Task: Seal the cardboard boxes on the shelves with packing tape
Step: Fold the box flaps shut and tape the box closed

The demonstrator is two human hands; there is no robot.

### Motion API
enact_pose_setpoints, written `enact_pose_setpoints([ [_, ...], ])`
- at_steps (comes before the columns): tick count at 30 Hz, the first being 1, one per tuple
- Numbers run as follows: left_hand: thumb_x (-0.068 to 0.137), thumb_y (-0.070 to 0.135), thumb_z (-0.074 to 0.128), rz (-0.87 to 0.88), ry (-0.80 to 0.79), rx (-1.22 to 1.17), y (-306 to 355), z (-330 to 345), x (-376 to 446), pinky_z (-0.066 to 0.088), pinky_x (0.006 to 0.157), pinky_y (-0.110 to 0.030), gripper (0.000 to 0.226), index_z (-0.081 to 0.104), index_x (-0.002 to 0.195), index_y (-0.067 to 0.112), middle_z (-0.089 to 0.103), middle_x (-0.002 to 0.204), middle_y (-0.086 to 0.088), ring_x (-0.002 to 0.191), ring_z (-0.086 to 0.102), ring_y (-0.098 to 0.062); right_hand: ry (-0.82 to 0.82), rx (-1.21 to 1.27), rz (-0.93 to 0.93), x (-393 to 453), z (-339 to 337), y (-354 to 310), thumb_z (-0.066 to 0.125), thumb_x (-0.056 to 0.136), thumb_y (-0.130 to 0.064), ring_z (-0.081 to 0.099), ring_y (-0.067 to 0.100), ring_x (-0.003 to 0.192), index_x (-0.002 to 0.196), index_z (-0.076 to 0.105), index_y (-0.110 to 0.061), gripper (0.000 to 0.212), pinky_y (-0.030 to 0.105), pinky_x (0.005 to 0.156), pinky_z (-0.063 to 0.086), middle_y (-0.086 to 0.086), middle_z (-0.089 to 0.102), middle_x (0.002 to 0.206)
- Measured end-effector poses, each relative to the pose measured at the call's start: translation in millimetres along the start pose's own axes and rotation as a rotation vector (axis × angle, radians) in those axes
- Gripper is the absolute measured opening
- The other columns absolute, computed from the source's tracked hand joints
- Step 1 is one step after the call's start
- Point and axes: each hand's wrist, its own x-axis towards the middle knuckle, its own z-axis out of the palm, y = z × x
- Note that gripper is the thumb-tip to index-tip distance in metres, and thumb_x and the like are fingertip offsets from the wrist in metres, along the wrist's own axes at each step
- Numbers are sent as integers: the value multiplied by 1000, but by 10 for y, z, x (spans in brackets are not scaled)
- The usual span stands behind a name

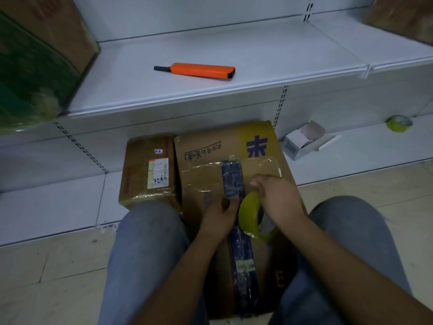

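Note:
A large cardboard box (203, 170) with a yellow patch and a blue printed tape strip down its middle seam sits between my knees, partly on the bottom shelf. My right hand (278, 198) grips a yellow-green roll of packing tape (249, 212) standing on edge on the box top. My left hand (220, 214) rests on the box with its fingertips pressed on the blue strip, just left of the roll. A smaller taped cardboard box (147, 170) with a white label lies to the left, touching the large one.
An orange box cutter (199, 70) lies on the white middle shelf (257, 57). A green and brown carton (35, 55) stands at the left end. On the bottom shelf to the right are a small open white box (302, 141) and a second yellow-green tape roll (399, 123).

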Motion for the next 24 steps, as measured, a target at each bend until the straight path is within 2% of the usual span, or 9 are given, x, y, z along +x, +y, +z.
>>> enact_pose_setpoints([
  [2,102,47,45,-51,-88,-181,48,66,-10,48,93,-30,35,66,110,21,69,110,1,107,64,-17,52,114,-102,26,-18,-39,46,103,-25,60,10,82,108,65,-25,20,17,67,40,-9,67,99],
  [4,100,43,53,-78,-80,-277,21,50,10,48,89,-28,35,70,106,14,71,108,-3,105,65,-18,114,339,-135,82,-19,-12,48,103,-24,57,4,79,100,69,-24,21,7,67,35,-14,66,92],
  [8,95,28,65,37,-94,-317,14,-5,9,48,76,-19,29,65,106,1,68,98,-6,88,64,-13,187,822,33,240,-7,12,51,101,-23,63,8,84,87,69,-19,24,25,79,47,-9,69,86],
  [10,94,30,67,73,-91,-343,16,21,19,53,85,-28,24,64,107,10,72,102,-4,93,69,-16,166,810,82,365,64,-17,53,101,-26,63,11,80,86,70,-17,24,26,76,46,-5,69,83],
  [12,87,46,68,95,-51,-363,27,48,46,56,89,-43,35,62,106,16,72,102,-10,96,70,-25,120,697,31,513,150,-47,54,100,-29,64,7,79,87,71,-21,23,27,79,50,-8,70,82],
  [14,84,51,67,107,-25,-406,35,73,71,55,89,-52,44,61,107,14,70,104,-16,98,68,-35,28,701,24,630,222,-85,53,100,-31,66,4,81,88,71,-26,22,33,83,52,-12,71,82],
  [16,88,44,67,84,-30,-484,52,63,140,53,91,-57,41,61,108,9,68,106,-22,101,67,-42,-59,684,60,760,229,-112,53,100,-33,64,-1,82,92,71,-29,20,28,83,49,-16,69,83],
  [20,95,30,65,-9,-45,-616,126,-33,376,52,94,-52,19,67,103,13,70,109,-25,106,65,-45,-168,548,87,1113,279,-112,57,97,-36,63,9,93,101,74,-27,20,34,90,48,-12,71,99],
  [24,99,33,58,-23,-107,-639,134,-20,541,54,86,-35,18,66,105,18,76,92,-17,90,73,-23,-222,736,162,1379,393,-94,66,92,-25,65,18,104,103,76,-17,16,39,99,49,4,72,114],
])
